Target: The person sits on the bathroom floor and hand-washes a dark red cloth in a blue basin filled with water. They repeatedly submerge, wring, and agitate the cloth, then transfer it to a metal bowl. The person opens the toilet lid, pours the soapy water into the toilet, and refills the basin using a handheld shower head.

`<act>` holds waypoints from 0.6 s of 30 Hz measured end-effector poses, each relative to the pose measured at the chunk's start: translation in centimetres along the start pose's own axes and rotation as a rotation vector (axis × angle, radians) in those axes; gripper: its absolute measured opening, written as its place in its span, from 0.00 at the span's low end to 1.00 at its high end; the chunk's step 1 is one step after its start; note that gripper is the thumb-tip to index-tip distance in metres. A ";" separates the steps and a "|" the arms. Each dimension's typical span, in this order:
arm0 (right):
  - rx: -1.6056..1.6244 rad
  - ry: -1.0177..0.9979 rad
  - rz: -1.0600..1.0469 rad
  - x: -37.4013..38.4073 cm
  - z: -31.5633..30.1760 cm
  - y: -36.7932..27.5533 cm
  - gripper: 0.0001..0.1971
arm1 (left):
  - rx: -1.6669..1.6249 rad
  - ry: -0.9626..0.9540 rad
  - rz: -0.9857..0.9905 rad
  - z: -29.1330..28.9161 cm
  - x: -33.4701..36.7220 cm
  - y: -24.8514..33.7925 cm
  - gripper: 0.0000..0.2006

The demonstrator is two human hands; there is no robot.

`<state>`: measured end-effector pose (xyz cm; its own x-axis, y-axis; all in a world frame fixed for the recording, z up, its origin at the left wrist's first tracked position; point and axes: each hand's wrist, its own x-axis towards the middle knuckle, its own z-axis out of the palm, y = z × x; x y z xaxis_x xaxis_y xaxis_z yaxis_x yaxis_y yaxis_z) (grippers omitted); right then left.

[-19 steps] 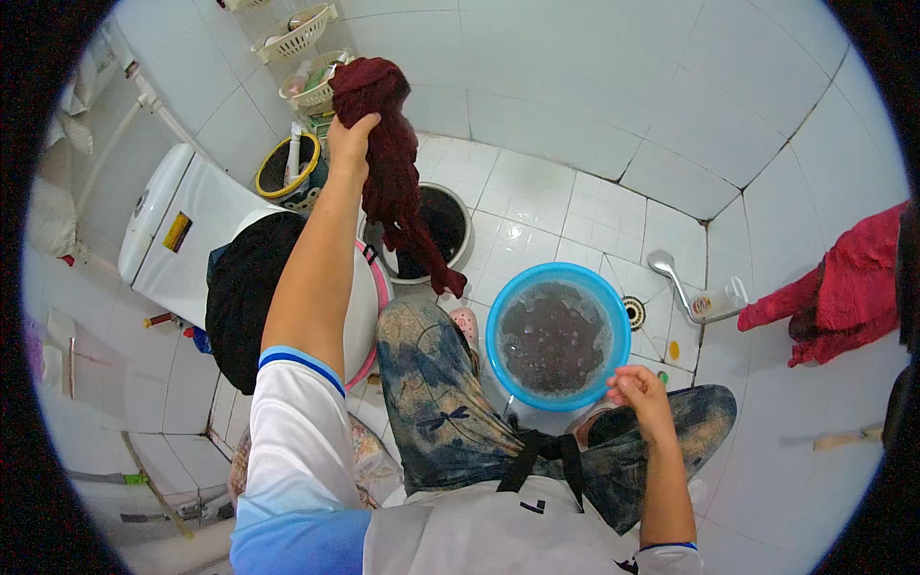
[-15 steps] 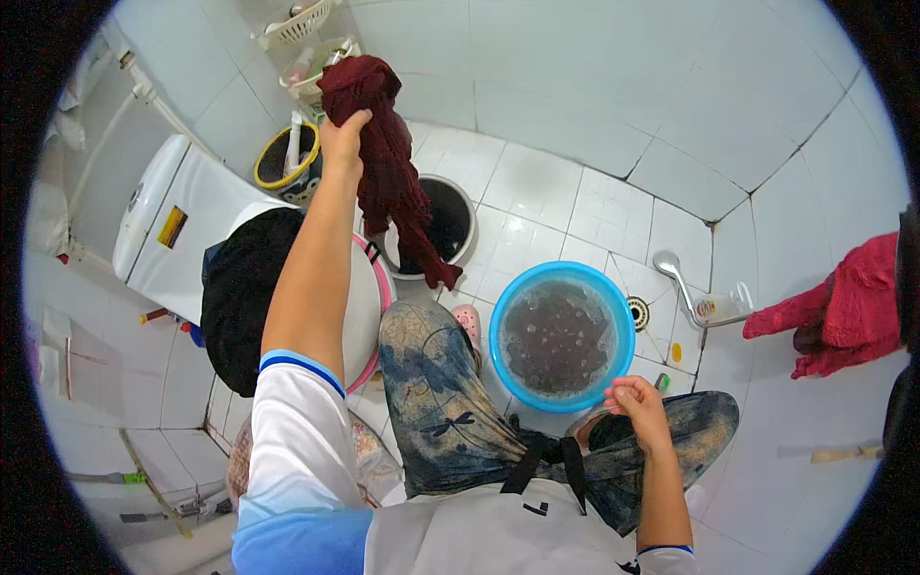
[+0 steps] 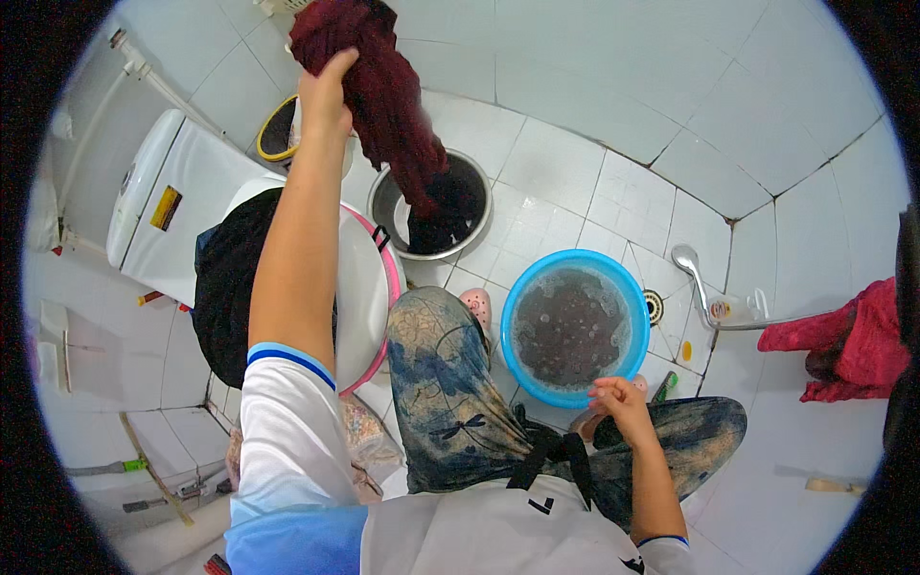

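Observation:
My left hand (image 3: 329, 91) grips a wrinkled dark maroon cloth (image 3: 379, 91), held up with the arm stretched out. Its lower end hangs down into a grey metal basin (image 3: 488, 206) on the floor, where dark wet fabric (image 3: 446, 211) lies. Close to the near right rim of a blue basin (image 3: 510, 350), my right hand (image 3: 625, 407) rests by my knee, fingers loosely curled and nothing seen in them. Greyish-brown soapy water (image 3: 570, 326) with bubbles fills the blue basin.
A toilet (image 3: 182, 192) stands at left, beside a pink-rimmed white basin (image 3: 359, 316) and black cloth (image 3: 235, 287). A yellow-rimmed bin (image 3: 273, 134) is behind. At right are a shower head (image 3: 685, 257), a floor drain (image 3: 655, 307), a green brush (image 3: 666, 386) and hanging red cloth (image 3: 858, 340).
My left hand has moved farther out with the maroon cloth, and its lower end now hangs inside the metal basin instead of past its near edge. The right hand has barely moved.

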<state>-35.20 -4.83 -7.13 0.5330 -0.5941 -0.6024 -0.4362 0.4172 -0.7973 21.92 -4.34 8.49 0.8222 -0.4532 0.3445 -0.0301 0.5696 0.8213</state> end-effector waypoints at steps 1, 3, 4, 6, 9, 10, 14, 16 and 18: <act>-0.003 -0.015 -0.006 0.0 0.1 0.2 0.12 | 0.073 0.001 -0.126 -0.5 -1.1 0.1 0.27; 0.013 -0.048 -0.014 0.3 -0.3 1.9 0.12 | 0.614 -0.052 -0.252 -3.4 -1.6 -1.4 0.37; -0.009 -0.042 -0.025 0.3 -0.5 2.3 0.12 | 0.881 -0.008 -0.244 -3.7 -2.8 -1.3 0.41; -0.046 -0.037 -0.052 0.2 -0.7 2.9 0.12 | 0.823 0.036 -0.183 -4.1 -4.0 0.0 0.43; 0.020 -0.006 -0.057 -0.1 -1.5 3.5 0.11 | 0.634 -0.372 -0.303 2.0 -8.3 5.6 0.27; 0.022 0.015 -0.057 -0.3 -1.7 3.5 0.11 | 0.496 -0.551 -0.291 4.1 -10.5 7.2 0.20; -0.066 -0.008 -0.162 0.2 -0.6 3.1 0.12 | -0.185 -1.269 -0.198 11.1 -22.4 13.1 0.16; -0.086 -0.042 -0.212 0.4 -0.6 3.9 0.13 | -0.580 -1.511 -0.234 15.2 -26.2 14.4 0.06; -0.114 -0.044 -0.240 0.2 -0.7 4.9 0.13 | -0.846 -1.553 -0.390 18.4 -29.4 15.0 0.05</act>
<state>-37.75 -3.31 -11.14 0.6611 -0.6350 -0.3996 -0.3710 0.1862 -0.9098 -13.16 4.94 19.01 -0.5265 -0.5075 0.6821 0.6874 0.2179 0.6928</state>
